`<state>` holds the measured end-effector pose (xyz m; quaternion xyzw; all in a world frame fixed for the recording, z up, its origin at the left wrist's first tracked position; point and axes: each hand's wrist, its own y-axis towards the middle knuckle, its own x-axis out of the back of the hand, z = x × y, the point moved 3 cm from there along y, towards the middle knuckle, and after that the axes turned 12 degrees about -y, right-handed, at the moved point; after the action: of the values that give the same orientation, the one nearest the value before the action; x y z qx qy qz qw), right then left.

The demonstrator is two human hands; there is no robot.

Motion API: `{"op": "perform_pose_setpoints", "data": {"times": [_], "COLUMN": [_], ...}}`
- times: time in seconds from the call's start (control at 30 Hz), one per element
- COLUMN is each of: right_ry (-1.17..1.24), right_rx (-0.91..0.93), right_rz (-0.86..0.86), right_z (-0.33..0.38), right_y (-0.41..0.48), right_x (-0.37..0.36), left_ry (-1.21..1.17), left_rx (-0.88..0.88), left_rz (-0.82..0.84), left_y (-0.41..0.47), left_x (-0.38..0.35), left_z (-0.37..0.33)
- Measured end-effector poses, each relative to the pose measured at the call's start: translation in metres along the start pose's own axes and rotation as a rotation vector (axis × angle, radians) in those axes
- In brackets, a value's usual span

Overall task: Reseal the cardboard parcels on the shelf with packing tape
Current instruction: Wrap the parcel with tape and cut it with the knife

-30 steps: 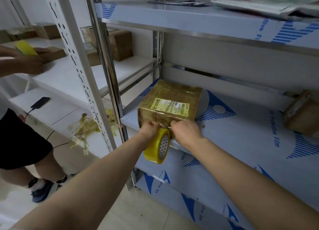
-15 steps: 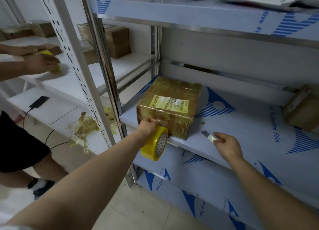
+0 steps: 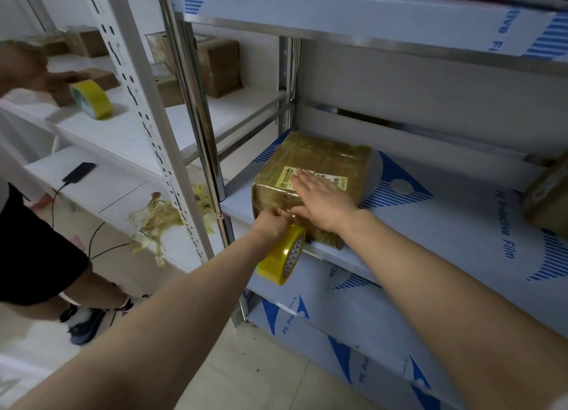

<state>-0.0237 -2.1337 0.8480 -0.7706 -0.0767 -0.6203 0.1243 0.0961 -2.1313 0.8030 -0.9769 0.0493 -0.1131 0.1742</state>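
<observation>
A tape-wrapped cardboard parcel (image 3: 325,160) with a yellow label sits at the left front of the film-covered shelf (image 3: 445,225). My left hand (image 3: 270,223) grips a yellow roll of packing tape (image 3: 281,254) that hangs just below the parcel's front face. My right hand (image 3: 319,199) lies flat with straight fingers across the parcel's top front edge, pressing down over the label. Another parcel (image 3: 545,199) shows partly at the right edge of the same shelf.
A steel upright (image 3: 196,108) stands just left of the parcel. A neighbouring white shelf (image 3: 129,129) holds several boxes and a second yellow tape roll (image 3: 91,99), with another person's hand (image 3: 27,68) beside it. Torn tape scraps (image 3: 159,217) and a phone (image 3: 79,172) lie lower down.
My right hand left a small blade on the shelf at the right and came back, now flat on the parcel's top. The other person set their tape roll down.
</observation>
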Motion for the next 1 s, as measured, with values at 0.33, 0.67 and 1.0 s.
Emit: {"op": "perform_pose_setpoints", "data": {"times": [0.33, 0.67, 1.0], "right_ry": [-0.032, -0.031, -0.008], "right_rx": [-0.057, -0.032, -0.036], "right_rz": [-0.05, -0.005, -0.072], "right_z": [0.006, 0.006, 0.005], "right_y": [0.0, 0.0, 0.002], "right_x": [-0.003, -0.001, -0.005], "left_ry": [0.169, 0.041, -0.04], "left_rx": [0.009, 0.021, 0.054], "left_rz": [-0.015, 0.029, 0.102], "left_y": [-0.004, 0.003, -0.002], "left_x": [0.011, 0.015, 0.017], "left_z": [0.022, 0.013, 0.02]}}
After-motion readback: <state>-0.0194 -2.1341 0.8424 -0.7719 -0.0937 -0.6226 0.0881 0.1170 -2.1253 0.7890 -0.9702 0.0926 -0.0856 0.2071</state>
